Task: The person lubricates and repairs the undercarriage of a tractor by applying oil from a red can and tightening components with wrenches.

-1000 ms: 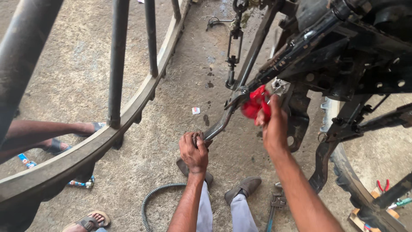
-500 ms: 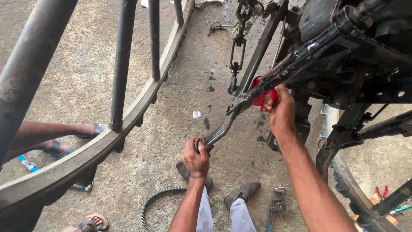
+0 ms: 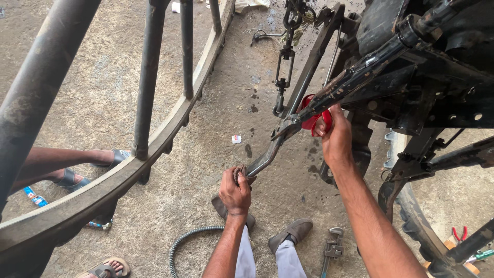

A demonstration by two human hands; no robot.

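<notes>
With the left hand (image 3: 235, 191) clenched on the bent steel bar (image 3: 267, 154) at frame centre, the right hand (image 3: 335, 139), its fingers grasping the red rag (image 3: 310, 114), should press firmly without slipping.

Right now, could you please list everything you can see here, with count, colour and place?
lift arm: 1, grey steel, centre, lower end in left hand
red rag: 1, red, against the arm, under right hand
machine: 1, black, upper right
turnbuckle: 1, dark, hanging top centre
cage wheel: 1, rusty grey, left
pipe wrench: 1, grey, floor below
hose: 1, grey, floor bottom
pliers: 1, red-handled, lower right
sandalled feet: 2, another person's, left
shoes: 2, grey-brown, own
left hand: gripping arm end
right hand: on rag
</notes>
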